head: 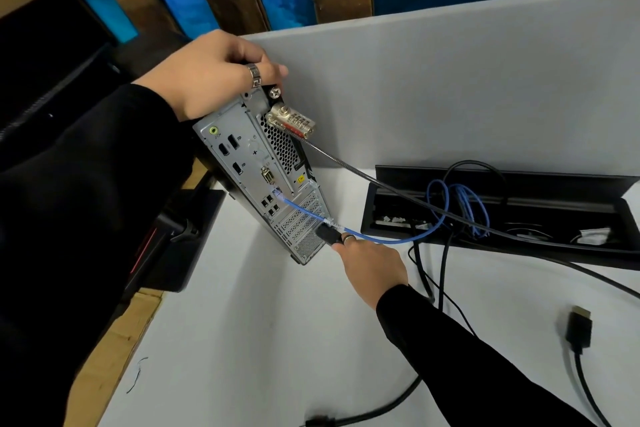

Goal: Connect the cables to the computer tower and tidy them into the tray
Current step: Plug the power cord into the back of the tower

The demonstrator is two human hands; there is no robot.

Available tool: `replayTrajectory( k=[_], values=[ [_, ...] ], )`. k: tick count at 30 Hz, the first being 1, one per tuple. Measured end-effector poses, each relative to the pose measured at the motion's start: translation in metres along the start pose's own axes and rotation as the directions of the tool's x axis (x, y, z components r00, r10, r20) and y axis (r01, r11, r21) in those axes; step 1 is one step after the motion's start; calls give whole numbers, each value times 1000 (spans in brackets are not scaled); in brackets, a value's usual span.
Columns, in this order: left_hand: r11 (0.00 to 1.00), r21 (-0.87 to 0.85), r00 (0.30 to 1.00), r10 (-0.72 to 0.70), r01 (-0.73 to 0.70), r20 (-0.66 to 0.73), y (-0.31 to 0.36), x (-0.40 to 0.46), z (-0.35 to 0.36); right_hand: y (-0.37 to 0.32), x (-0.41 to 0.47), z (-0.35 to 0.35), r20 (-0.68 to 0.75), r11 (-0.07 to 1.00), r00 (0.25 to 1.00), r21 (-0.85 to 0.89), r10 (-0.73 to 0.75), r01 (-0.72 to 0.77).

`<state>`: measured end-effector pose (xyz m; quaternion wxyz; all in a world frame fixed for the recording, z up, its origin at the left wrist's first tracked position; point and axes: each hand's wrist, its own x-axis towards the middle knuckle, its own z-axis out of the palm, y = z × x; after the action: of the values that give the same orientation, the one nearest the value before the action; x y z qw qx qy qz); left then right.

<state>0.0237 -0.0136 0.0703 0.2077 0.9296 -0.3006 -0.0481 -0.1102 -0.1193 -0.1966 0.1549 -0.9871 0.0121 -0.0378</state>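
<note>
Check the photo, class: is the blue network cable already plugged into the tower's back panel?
Yes, the blue cable ends in a port on the tower.

The computer tower [263,180] stands tilted on the desk [263,340], its rear panel facing the camera. On top of the tower rests the left hand [211,76]. A lock [292,123] sits on the panel's upper right. Right of the tower, the cable tray [498,215] is sunk into the desk against the partition [450,87] behind. A network cable [381,239] runs from the panel into the tray. At the tower's lower right, the right hand [372,265] holds a plug [327,232]. Farther right, a loose connector [578,328] lies on the desk.
</note>
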Motion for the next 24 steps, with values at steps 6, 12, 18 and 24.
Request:
replayTrajectory(
  k=[6, 12, 18, 24],
  values=[
    [1000, -19, 1000, 11, -11, -2, -1, 0, -1, -7, 4, -4, -214, 996, 975, -51, 55, -67],
    [1000, -1, 1000, 19, -19, -7, -1, 2, -1, -15, 7, -7, -193, 991, 974, -39, 116, -126],
    [999, 38, 998, 19, -21, 63, -3, 4, -3, -13, 6, 0, -92, 993, 995, -101, 50, -60],
    [998, 60, 998, 27, -30, 56, -8, 7, -3, -13, 10, 3, -46, 994, 998, -95, 46, -51]
  ],
)
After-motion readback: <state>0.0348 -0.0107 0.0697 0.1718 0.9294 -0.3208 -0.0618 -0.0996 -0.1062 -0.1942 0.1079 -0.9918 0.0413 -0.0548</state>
